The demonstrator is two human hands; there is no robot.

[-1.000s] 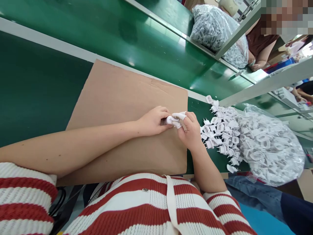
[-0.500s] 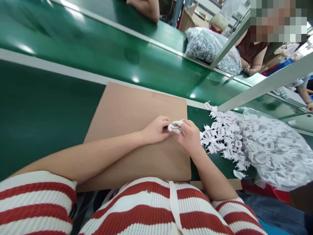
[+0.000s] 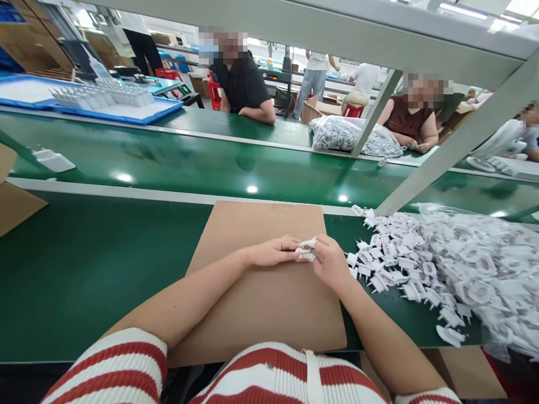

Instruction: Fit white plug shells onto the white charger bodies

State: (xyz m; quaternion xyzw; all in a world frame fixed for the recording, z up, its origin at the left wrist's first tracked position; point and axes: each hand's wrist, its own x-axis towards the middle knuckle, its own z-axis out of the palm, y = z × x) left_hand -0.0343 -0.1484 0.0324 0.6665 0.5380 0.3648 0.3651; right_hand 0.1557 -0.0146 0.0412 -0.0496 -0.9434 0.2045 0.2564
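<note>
Over the cardboard sheet (image 3: 261, 314), both hands meet at a small white plastic plug part (image 3: 305, 255). My right hand (image 3: 331, 261) grips its right side between thumb and fingers, with something white and thin at the fingertips that I cannot make out. From the left, my left hand (image 3: 273, 251) reaches in with its fingers close together, pinching the part's left end. The fingers cover much of the part. Just right of my right hand lies a loose pile of white plug parts with pins (image 3: 391, 258).
A clear plastic bag (image 3: 488, 264) full of white parts stands at the right. A slanted grey post (image 3: 438, 151) rises behind the pile. Beyond runs a green belt (image 3: 202, 174) with a white charger (image 3: 54, 160) on it. Co-workers sit across. An open carton (image 3: 19, 205) is at left.
My view has tilted up and swung left, so the far bench, trays and co-workers show. My left fingers have straightened somewhat; both hands stay at the plug part.
</note>
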